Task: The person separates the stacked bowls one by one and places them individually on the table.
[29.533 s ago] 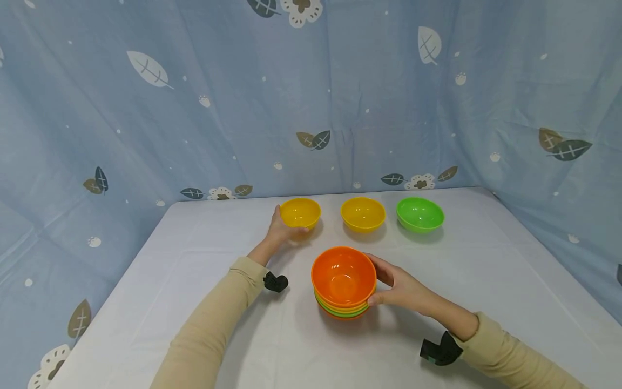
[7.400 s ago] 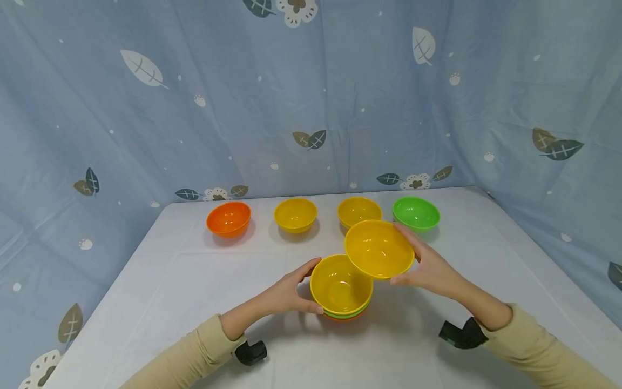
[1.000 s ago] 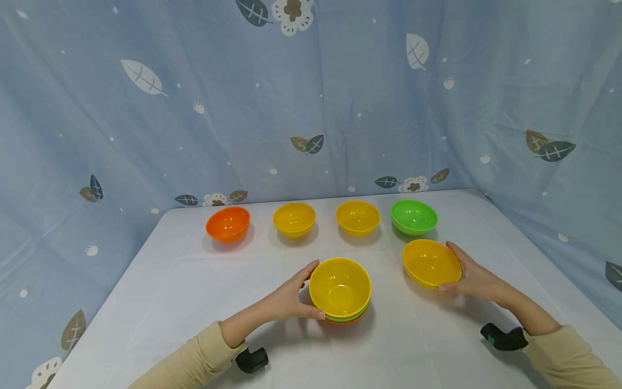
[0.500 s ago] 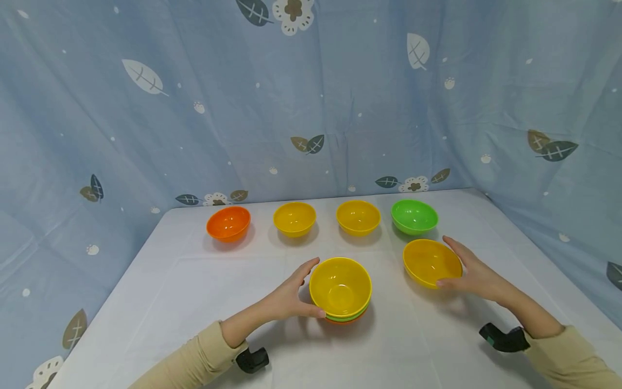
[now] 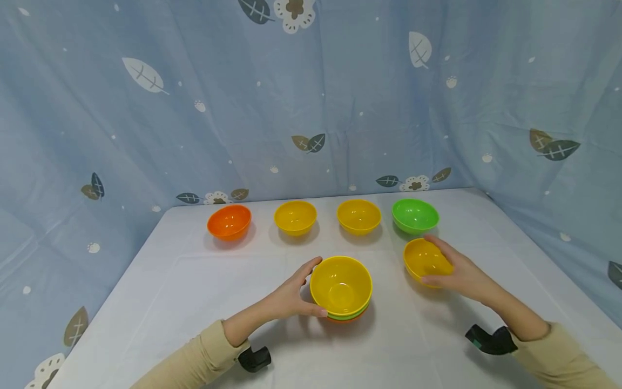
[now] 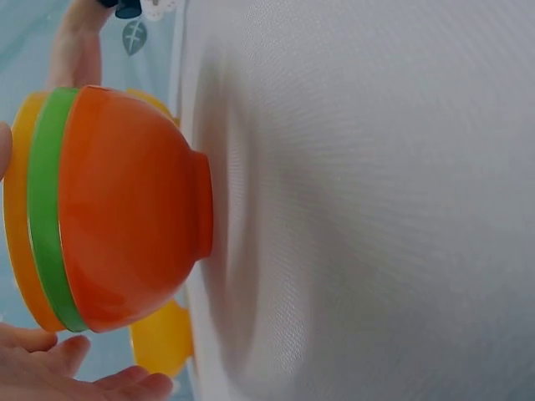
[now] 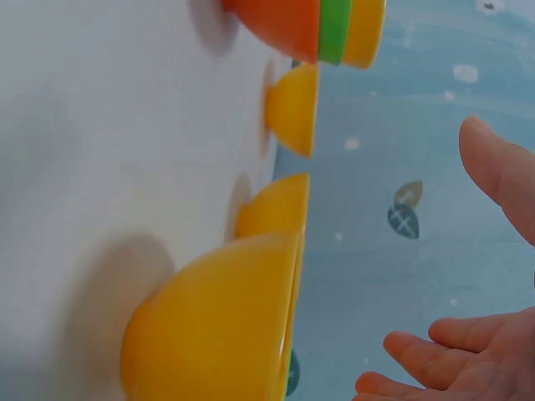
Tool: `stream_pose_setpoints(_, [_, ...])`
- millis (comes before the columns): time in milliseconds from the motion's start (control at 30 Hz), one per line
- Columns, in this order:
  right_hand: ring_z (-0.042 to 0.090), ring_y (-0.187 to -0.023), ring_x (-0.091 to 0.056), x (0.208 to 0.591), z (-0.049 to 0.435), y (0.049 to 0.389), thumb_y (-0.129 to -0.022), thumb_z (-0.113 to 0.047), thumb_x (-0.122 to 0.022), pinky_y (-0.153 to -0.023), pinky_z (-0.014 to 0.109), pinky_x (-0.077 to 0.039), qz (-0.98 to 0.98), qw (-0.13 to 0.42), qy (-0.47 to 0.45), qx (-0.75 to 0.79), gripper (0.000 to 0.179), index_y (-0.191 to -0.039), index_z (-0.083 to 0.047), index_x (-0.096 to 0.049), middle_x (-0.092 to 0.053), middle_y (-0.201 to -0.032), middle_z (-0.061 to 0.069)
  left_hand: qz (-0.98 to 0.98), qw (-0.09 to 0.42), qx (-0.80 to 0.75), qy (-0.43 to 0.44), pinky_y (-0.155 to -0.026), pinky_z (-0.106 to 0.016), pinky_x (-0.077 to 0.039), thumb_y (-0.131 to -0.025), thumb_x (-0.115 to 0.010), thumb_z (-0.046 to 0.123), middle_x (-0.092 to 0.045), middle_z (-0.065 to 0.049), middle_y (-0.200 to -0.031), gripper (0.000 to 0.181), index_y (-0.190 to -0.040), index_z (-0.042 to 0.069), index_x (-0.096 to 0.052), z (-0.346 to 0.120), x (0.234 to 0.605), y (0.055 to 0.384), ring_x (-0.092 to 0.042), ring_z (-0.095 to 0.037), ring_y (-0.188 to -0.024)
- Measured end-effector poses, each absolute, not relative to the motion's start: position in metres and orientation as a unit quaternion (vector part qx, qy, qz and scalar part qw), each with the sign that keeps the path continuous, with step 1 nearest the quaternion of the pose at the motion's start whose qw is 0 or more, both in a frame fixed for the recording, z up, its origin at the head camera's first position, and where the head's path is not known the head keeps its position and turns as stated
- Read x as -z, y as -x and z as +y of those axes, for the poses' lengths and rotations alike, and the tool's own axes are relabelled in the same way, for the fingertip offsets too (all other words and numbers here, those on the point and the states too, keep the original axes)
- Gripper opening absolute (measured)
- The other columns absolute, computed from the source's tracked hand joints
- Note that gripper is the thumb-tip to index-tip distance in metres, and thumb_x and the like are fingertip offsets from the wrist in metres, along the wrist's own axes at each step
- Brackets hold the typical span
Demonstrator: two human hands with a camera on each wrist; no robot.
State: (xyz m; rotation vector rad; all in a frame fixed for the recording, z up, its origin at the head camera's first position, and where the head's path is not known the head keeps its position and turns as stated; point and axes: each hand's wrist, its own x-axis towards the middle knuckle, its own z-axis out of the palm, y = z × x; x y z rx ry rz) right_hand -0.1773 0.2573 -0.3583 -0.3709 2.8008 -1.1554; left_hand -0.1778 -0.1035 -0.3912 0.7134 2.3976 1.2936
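In the head view a stack of nested bowls stands mid-table: a yellow bowl (image 5: pixel 341 286) on top, a green bowl (image 6: pixel 48 209) under it and an orange bowl (image 6: pixel 134 209) at the bottom. My left hand (image 5: pixel 291 297) holds the stack from the left, thumb at the near side of the rim and fingers at the far side. To the right, a single yellow bowl (image 5: pixel 424 260) sits on the table, partly covered by my right hand (image 5: pixel 459 273). In the right wrist view that hand's fingers are spread, above the bowl's rim and apart from it.
Along the back of the white-covered table (image 5: pixel 194 302) stand an orange bowl (image 5: pixel 229 222), two yellow bowls (image 5: pixel 295 218) and a green bowl (image 5: pixel 415 216). Behind them hangs a blue patterned curtain (image 5: pixel 272 108). The single yellow bowl sits just in front of the green one.
My right hand has let go of the single yellow bowl, which it set down at the right, and has shifted left over it. The left hand stays at the stack.
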Motion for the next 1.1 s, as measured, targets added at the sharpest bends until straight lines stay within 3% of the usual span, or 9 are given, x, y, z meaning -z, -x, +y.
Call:
stream_pose_setpoints(267, [0.047, -0.129, -0.024, 0.36, 0.239, 0.175, -0.076, -0.024, -0.073, -0.097, 0.068, -0.022, 0.9, 0.023, 0.174, 0.4, 0.086, -0.142, 0.001, -0.024, -0.025, -0.144, 0.027, 0.826, 0.141, -0.487, -0.246, -0.107, -0.05, -0.026, -0.07, -0.08, 0.024, -0.02, -0.005, -0.151, 0.097, -0.146, 0.015, -0.02, -0.103, 0.388, 0.177, -0.023, -0.034, -0.135])
stream_pose_setpoints(633, [0.041, -0.131, -0.027, 0.36, 0.22, 0.168, -0.078, -0.024, -0.073, -0.102, 0.052, -0.022, 0.874, 0.061, 0.234, 0.421, 0.083, -0.142, -0.001, -0.026, -0.028, -0.145, 0.021, 0.83, 0.145, -0.481, -0.243, -0.107, -0.05, -0.026, -0.07, -0.08, 0.025, -0.02, -0.006, -0.151, 0.099, -0.146, 0.014, -0.019, -0.103, 0.385, 0.177, -0.023, -0.035, -0.134])
stream_pose_setpoints(700, [0.04, -0.131, -0.027, 0.362, 0.219, 0.167, -0.078, -0.024, -0.073, -0.106, 0.037, -0.028, 0.868, 0.067, 0.238, 0.432, 0.083, -0.142, -0.001, -0.025, -0.028, -0.145, 0.02, 0.83, 0.147, -0.48, -0.242, -0.107, -0.05, -0.026, -0.07, -0.08, 0.025, -0.02, -0.006, -0.151, 0.099, -0.146, 0.014, -0.019, -0.103, 0.384, 0.177, -0.023, -0.035, -0.134])
stream_pose_setpoints(800, [0.037, -0.132, -0.026, 0.367, 0.216, 0.167, -0.077, -0.024, -0.073, -0.104, 0.017, -0.026, 0.865, 0.07, 0.24, 0.436, 0.083, -0.142, -0.002, -0.026, -0.029, -0.146, 0.017, 0.829, 0.151, -0.481, -0.244, -0.107, -0.05, -0.026, -0.07, -0.08, 0.025, -0.019, -0.006, -0.151, 0.099, -0.146, 0.012, -0.017, -0.103, 0.384, 0.176, -0.023, -0.035, -0.135])
stream_pose_setpoints(867, [0.035, -0.133, -0.027, 0.371, 0.214, 0.167, -0.077, -0.024, -0.073, -0.103, 0.013, -0.024, 0.864, 0.072, 0.241, 0.436, 0.082, -0.142, -0.003, -0.027, -0.029, -0.147, 0.015, 0.826, 0.154, -0.483, -0.246, -0.107, -0.05, -0.025, -0.07, -0.08, 0.025, -0.019, -0.007, -0.151, 0.101, -0.147, 0.011, -0.016, -0.103, 0.384, 0.177, -0.022, -0.036, -0.135])
stream_pose_setpoints(1033, [0.037, -0.131, -0.029, 0.376, 0.205, 0.165, -0.078, -0.021, -0.073, -0.105, 0.038, -0.027, 0.86, 0.078, 0.258, 0.433, 0.081, -0.142, -0.002, -0.027, -0.031, -0.146, 0.017, 0.829, 0.167, -0.47, -0.252, -0.108, -0.049, -0.025, -0.069, -0.079, 0.034, -0.017, -0.009, -0.152, 0.107, -0.147, 0.01, -0.01, -0.102, 0.388, 0.178, -0.022, -0.033, -0.135])
stream_pose_setpoints(1100, [0.039, -0.13, -0.031, 0.377, 0.201, 0.164, -0.077, -0.021, -0.073, -0.104, 0.041, -0.028, 0.856, 0.078, 0.268, 0.434, 0.081, -0.141, 0.0, -0.027, -0.031, -0.145, 0.019, 0.832, 0.173, -0.462, -0.254, -0.108, -0.048, -0.025, -0.068, -0.079, 0.039, -0.016, -0.009, -0.152, 0.111, -0.148, 0.009, -0.007, -0.101, 0.389, 0.179, -0.022, -0.032, -0.136])
